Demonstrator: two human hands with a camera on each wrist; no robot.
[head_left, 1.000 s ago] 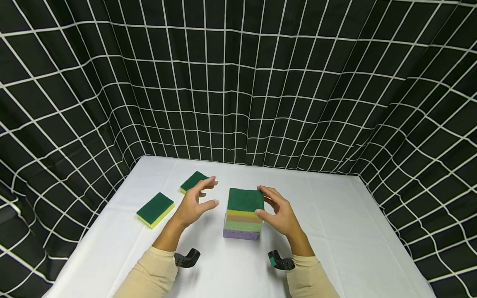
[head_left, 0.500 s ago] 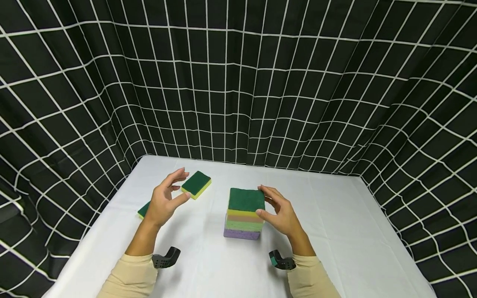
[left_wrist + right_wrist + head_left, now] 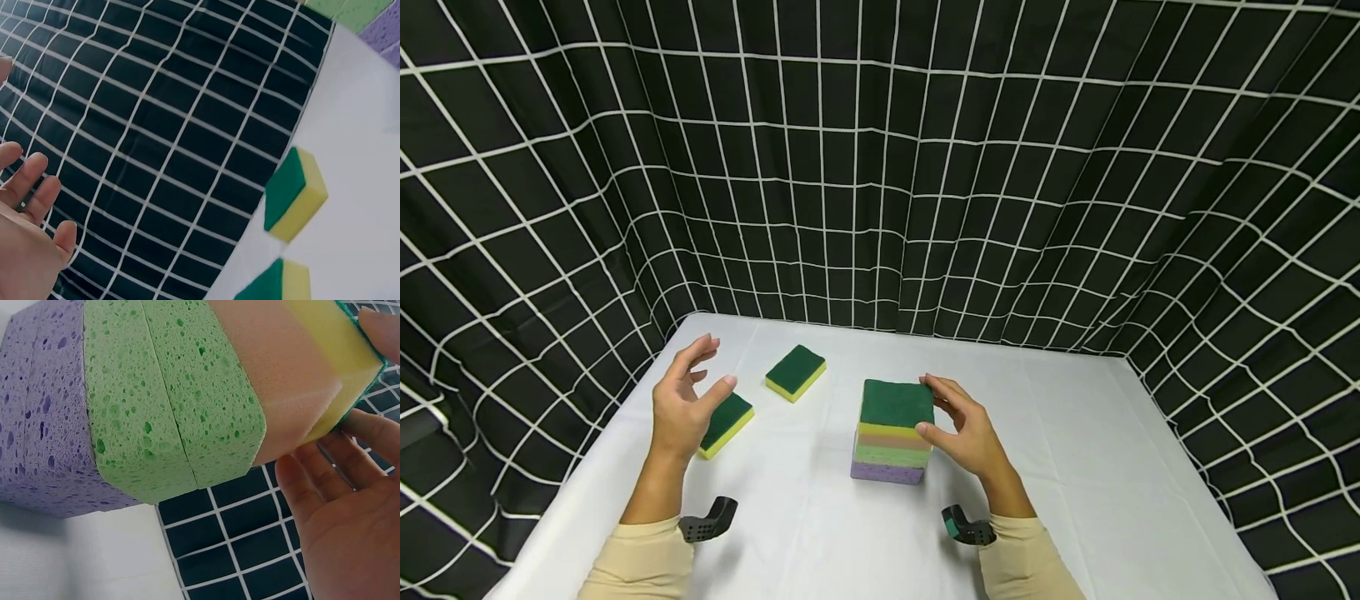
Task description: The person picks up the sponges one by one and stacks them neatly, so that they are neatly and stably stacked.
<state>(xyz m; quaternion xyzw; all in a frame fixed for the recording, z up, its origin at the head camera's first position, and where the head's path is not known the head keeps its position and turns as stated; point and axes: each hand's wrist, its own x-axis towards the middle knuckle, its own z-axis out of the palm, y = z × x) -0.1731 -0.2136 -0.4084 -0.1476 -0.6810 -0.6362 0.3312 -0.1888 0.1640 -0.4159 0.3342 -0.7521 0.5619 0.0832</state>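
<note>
A stack of sponges stands on the table: purple sponges (image 3: 47, 412) at the bottom, light green sponges (image 3: 169, 394) above, then a peach sponge (image 3: 281, 381), and a yellow scrub sponge (image 3: 897, 403) with a green face on top. My right hand (image 3: 966, 429) holds the top scrub sponge by its right side, thumb at the near edge and fingers at the far edge. My left hand (image 3: 681, 408) is in the air with fingers spread, holding nothing. It partly covers the nearer loose scrub sponge (image 3: 727, 425) in the head view. Farther back lies another loose scrub sponge (image 3: 796, 372), green face up.
The table (image 3: 820, 533) has a white cover. A black curtain (image 3: 880, 192) with white grid lines surrounds its back and sides. A wrist camera mount (image 3: 710, 520) sits on the left wrist, and another mount (image 3: 967, 527) on the right.
My left hand has moved left, away from the stack, past the farther loose scrub sponge to the nearer one. The right hand and the stack have stayed in place.
</note>
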